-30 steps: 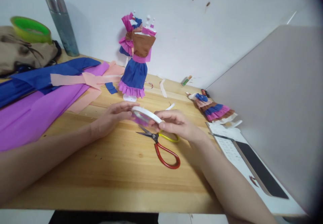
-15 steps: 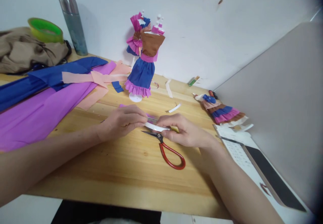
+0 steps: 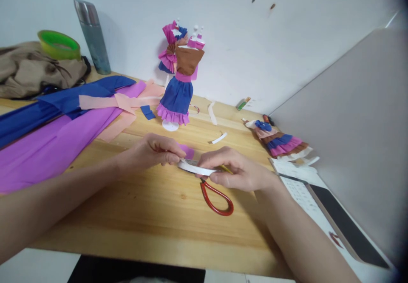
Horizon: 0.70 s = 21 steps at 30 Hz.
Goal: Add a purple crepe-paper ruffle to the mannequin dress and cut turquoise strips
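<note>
A white roll of tape (image 3: 195, 168) is held low over the wooden table (image 3: 153, 215) between both hands. My right hand (image 3: 237, 171) grips the roll's right side. My left hand (image 3: 152, 150) pinches its left edge, where a small purple paper piece (image 3: 186, 150) shows beside the fingers. Under the roll lie scissors (image 3: 216, 196) with one red and one yellow handle. Behind the hands a paper-dressed doll figure (image 3: 177, 79) in pink, blue and brown stands upright on a white base.
Purple, blue and peach crepe paper sheets (image 3: 60, 121) cover the table's left. A metal bottle (image 3: 92, 36), a green tape ring (image 3: 59, 45) and a brown cloth (image 3: 35, 68) sit at back left. A second dressed doll (image 3: 279, 140) lies right, near a laptop (image 3: 344, 138).
The tape roll has come down from a raised tilt to just above the scissors. Both hands have lowered with it, and the left fingers now pinch its edge.
</note>
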### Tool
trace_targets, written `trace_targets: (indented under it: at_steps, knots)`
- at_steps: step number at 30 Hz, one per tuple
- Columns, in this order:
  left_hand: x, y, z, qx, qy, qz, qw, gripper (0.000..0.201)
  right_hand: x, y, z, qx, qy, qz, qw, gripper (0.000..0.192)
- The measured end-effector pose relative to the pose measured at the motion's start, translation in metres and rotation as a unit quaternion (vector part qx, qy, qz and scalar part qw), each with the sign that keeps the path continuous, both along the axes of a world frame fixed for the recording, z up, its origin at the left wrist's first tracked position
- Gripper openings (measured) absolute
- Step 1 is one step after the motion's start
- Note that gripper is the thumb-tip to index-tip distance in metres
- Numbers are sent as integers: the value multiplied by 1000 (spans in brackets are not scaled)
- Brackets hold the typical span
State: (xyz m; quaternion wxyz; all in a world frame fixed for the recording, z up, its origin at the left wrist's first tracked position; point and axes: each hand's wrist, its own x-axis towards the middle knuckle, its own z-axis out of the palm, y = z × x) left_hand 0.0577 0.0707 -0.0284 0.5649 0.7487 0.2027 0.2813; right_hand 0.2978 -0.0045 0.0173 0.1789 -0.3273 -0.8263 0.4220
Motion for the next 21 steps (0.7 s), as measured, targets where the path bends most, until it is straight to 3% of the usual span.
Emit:
trace_targets:
  at_steps: [5, 10, 16, 21]
  knots:
    - [-1, 1, 7, -11, 36, -55, 998, 12, -7, -6, 2, -4, 15, 37, 999, 26]
    - [-25, -12, 16, -163, 19, -70, 984, 10, -15, -5, -7, 5, 71, 42, 997, 32]
    - [-56, -42, 10, -334, -55, -120, 933, 17, -34, -5, -24, -29, 136, 67, 988, 39]
    - [-70, -50, 9, -372, -82, -168, 909, 20, -41, -1, -29, -109, 194, 58, 973, 38]
